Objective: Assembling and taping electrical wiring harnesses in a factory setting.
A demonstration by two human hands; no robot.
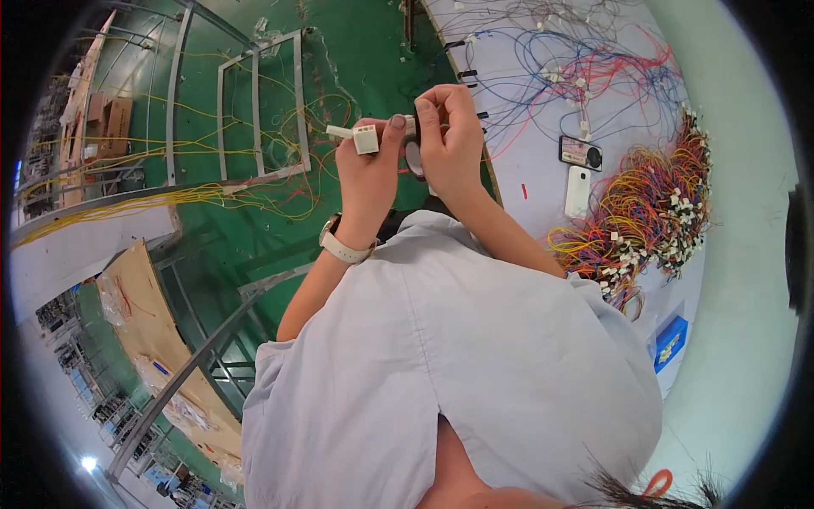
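My left hand [370, 174], with a pale watch on its wrist, is closed around a white plastic wire connector [365, 140], whose socketed face points up. A second, slimmer white connector [339, 132] sticks out beside it. My right hand [451, 144] is closed in a pinch close to my left fingertips. Below its fingers hangs a roll of black tape [414, 159] with a pale core, and a dark strip runs up from it to the pinch. Thin red and yellow wires show near the left hand. The fingers hide most of the strip.
On the white table at right lie loose blue and red wires [551, 72], a phone [582, 153], a white case-like object [577, 192], a large wire-harness heap [653, 208] and a blue box [671, 343]. At left, yellow wires [127, 215] stretch along a metal frame [257, 110] over green floor.
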